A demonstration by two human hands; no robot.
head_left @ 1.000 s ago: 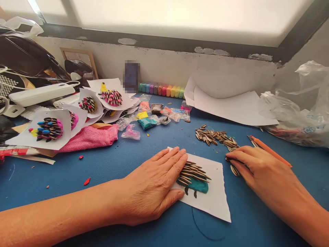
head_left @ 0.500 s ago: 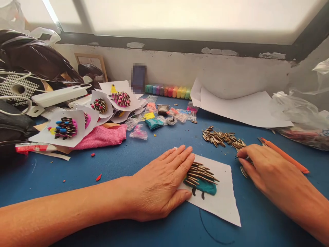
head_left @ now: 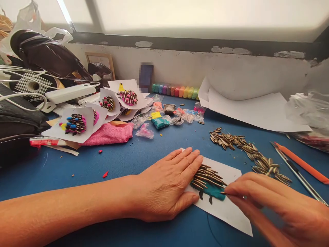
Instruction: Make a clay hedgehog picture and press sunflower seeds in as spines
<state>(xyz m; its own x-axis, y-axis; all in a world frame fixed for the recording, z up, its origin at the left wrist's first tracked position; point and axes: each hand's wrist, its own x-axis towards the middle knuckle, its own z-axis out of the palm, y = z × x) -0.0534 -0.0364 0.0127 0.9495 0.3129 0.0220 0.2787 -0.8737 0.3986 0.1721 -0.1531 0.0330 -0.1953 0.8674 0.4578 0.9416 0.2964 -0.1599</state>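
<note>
My left hand [head_left: 169,183] lies flat across the left part of a white sheet of paper [head_left: 232,214], fingers stretched out and covering part of the figure there. The figure is a teal clay body [head_left: 214,189] with rows of striped sunflower seeds [head_left: 209,176] stuck in it like spines and two small dark legs below. My right hand [head_left: 267,202] pinches a single sunflower seed [head_left: 223,193] between thumb and forefinger, its tip at the right end of the teal clay. A loose pile of sunflower seeds [head_left: 246,149] lies just beyond the right hand.
An orange cutter [head_left: 303,163] and a pen [head_left: 298,171] lie at the right. Small bags of coloured clay [head_left: 160,122] sit mid-table. Finished seed figures on paper [head_left: 74,125] and a pink cloth [head_left: 110,133] are at the left. White sheets [head_left: 257,109] lean at the back.
My right hand has moved from the seed pile leftward and down to the clay figure, carrying a sunflower seed. My left hand stays flat on the paper. The view has shifted slightly.
</note>
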